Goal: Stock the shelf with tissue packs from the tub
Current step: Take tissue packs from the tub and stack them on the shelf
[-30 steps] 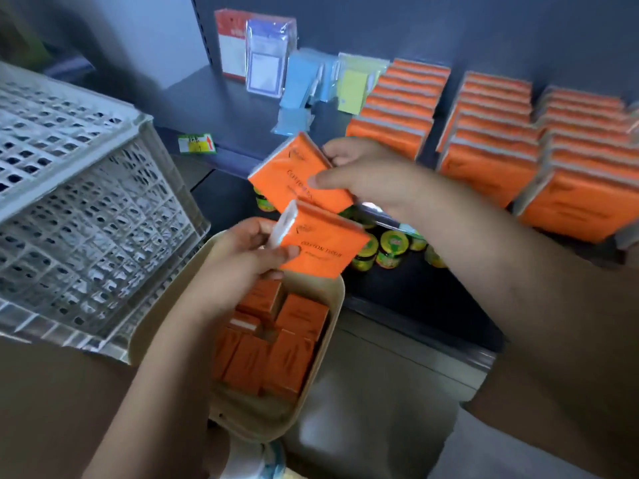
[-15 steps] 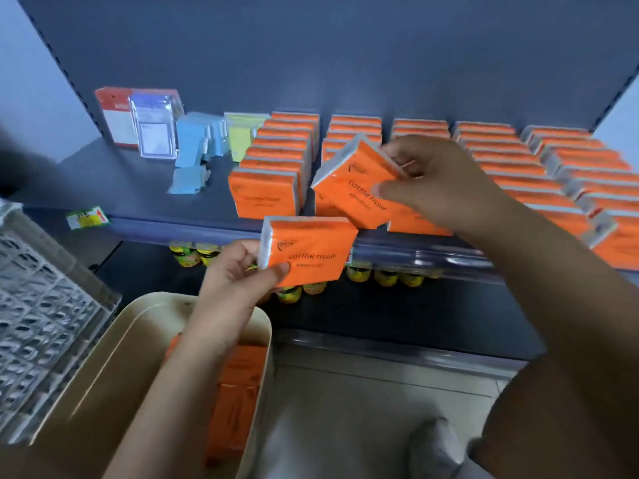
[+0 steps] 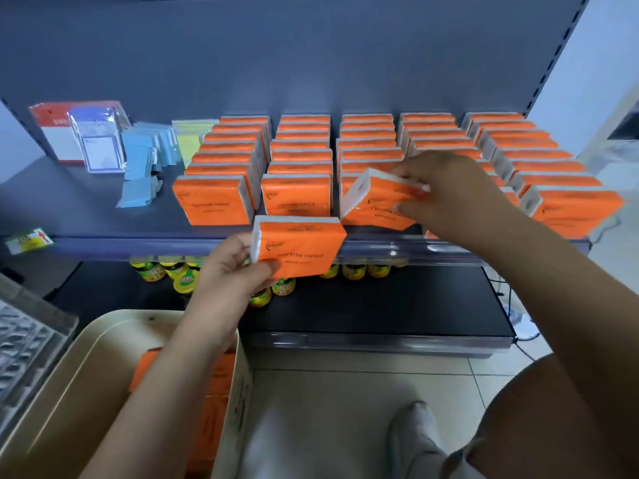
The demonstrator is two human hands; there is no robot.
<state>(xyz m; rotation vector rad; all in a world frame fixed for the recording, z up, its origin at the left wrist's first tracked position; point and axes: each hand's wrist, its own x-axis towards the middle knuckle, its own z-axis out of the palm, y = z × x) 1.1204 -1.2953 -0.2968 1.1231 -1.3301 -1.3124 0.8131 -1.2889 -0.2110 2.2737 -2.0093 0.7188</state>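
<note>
Several rows of orange tissue packs stand on the dark blue shelf. My right hand grips one orange pack, tilted, at the front of the third row. Just below the shelf's front edge, my left hand holds a second orange pack by its left end, label facing me. The beige tub sits at the lower left, with more orange packs inside, partly hidden by my left forearm.
Red, blue and yellow card items stand at the shelf's left end. Small yellow-lidded jars line the lower shelf. A grey plastic crate sits at the far left. Tiled floor and my foot are below.
My right hand has carried its pack down toward the front of the third row. My left hand has lifted its pack closer to the shelf edge. The view has tilted upward.
</note>
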